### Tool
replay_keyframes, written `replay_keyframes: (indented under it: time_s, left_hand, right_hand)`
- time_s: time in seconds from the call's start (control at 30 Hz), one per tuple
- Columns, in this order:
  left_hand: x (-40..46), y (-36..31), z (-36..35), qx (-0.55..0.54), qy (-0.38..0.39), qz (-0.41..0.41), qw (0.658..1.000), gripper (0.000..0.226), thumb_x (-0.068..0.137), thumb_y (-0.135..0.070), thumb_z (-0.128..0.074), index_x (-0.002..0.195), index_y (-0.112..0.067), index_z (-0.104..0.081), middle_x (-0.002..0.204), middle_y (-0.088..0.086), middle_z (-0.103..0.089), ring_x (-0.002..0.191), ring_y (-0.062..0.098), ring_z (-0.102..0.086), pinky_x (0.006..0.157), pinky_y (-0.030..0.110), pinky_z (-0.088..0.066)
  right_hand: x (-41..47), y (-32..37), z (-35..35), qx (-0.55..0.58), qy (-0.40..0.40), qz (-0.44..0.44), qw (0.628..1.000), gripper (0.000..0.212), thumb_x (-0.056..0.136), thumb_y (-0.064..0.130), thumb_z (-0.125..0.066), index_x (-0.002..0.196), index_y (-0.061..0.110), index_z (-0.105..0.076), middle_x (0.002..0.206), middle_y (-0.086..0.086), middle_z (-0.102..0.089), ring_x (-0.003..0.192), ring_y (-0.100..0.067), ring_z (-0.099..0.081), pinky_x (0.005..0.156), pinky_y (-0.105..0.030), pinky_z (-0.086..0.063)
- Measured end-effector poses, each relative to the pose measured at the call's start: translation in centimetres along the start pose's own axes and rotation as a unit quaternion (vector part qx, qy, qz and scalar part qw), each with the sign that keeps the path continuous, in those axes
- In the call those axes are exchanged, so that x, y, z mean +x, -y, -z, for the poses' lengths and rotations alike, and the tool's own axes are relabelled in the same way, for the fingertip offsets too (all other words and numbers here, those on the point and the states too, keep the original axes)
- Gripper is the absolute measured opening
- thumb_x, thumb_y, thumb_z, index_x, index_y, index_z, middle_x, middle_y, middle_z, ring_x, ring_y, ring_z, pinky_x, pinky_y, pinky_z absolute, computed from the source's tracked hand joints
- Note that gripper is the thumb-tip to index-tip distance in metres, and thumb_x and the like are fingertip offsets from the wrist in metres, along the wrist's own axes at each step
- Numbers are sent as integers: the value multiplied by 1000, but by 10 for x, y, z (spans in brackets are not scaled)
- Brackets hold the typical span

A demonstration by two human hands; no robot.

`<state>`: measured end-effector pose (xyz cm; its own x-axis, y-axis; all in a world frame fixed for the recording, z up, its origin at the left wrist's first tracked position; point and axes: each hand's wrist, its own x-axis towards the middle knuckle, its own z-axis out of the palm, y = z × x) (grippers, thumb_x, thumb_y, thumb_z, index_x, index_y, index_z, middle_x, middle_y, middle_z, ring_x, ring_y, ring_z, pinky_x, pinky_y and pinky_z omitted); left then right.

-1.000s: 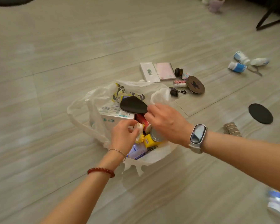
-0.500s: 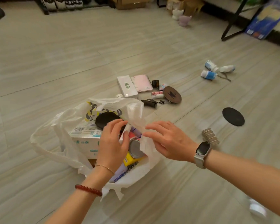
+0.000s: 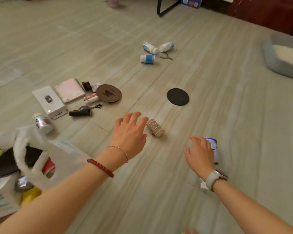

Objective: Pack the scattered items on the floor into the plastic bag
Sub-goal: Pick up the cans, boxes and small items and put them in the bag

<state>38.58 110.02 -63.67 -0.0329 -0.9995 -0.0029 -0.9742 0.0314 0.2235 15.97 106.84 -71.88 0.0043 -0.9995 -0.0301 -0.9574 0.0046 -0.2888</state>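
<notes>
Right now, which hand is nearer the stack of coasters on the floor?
Left. The left hand is open with its fingertips almost at the stack of coasters. The right hand is farther away, nearer the person, by the can.

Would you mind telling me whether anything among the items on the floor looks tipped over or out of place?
Yes: three blue-labelled bottles lie on their sides, far beyond the plastic bag.

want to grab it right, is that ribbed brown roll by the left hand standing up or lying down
Lying down: the ribbed brown roll rests on its side on the floor, one flat end facing the camera, just beyond the left hand.
</notes>
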Motion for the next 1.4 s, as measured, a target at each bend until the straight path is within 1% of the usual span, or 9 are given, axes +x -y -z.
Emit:
replay_keyframes:
  time_s: [0.33,0.53,0.67,0.73,0.9,1.03,1.13,1.27,1.4]
  left_hand:
    - [90,-38,-125,95,196,-25,976,75,85,-1,-42,143,-29,-4,156,1,5,143,31,4,110,47,-29]
    - [103,-29,-139,163,155,10,974,37,89,-24,-49,125,-25,-44,129,0,-48,126,30,-32,100,45,-32]
    - [90,-28,-119,33,125,86,988,44,81,-43,-57,120,-25,-48,114,4,-51,98,25,-51,106,49,-28]
    - [81,-32,-87,-72,70,126,987,47,78,-42,-62,119,-22,-48,111,6,-47,78,24,-50,80,37,-46]
    - [45,-21,15,-77,-51,93,991,53,73,-50,-63,116,-23,-48,108,-1,-47,81,22,-54,68,33,-48]
    - [-13,18,91,-93,-133,97,982,59,66,-63,-51,110,-25,-49,89,-11,-54,73,14,-54,61,21,-45]
    - [-74,63,122,-189,-208,205,938,51,70,-54,-64,109,-29,-42,82,-13,-58,67,15,-65,58,28,-54]
    - [-153,123,119,-243,-338,344,842,37,78,-43,-57,103,-25,-36,80,-14,-52,64,6,-57,50,13,-47]
    - [-213,160,76,-371,-307,436,761,21,94,-24,-43,111,-25,-32,89,-2,-51,72,16,-57,55,28,-46]
  right_hand:
    - [34,-86,-30,74,62,-210,973,78,82,39,-58,144,21,-15,128,-15,-42,111,-36,-45,85,-41,-40]
    - [46,-86,-32,144,56,-229,961,78,81,35,-59,143,21,-15,120,-15,-47,105,-34,-47,86,-42,-44]
    - [49,-62,-24,264,16,-148,953,82,78,29,-65,143,22,-17,116,-9,-48,107,-29,-50,86,-41,-47]
    - [51,-37,-15,348,25,-115,930,83,78,26,-67,144,24,-16,114,1,-43,108,-21,-51,86,-35,-48]
    - [35,48,9,502,119,-7,856,79,81,25,-65,143,31,-16,128,14,-41,107,-2,-53,83,-19,-52]
    - [8,113,24,543,165,106,817,69,81,20,-66,138,27,-26,109,27,-49,93,16,-56,69,-7,-51]
    - [-23,154,32,537,211,216,788,71,80,15,-68,135,31,-26,113,28,-50,99,13,-56,74,-7,-50]
    - [-66,196,46,497,261,398,725,76,72,23,-69,133,33,-26,119,31,-51,108,4,-56,83,-8,-47]
    - [-106,239,48,344,222,652,638,77,71,33,-68,134,14,-28,121,-4,-53,106,-16,-57,88,-27,-50]
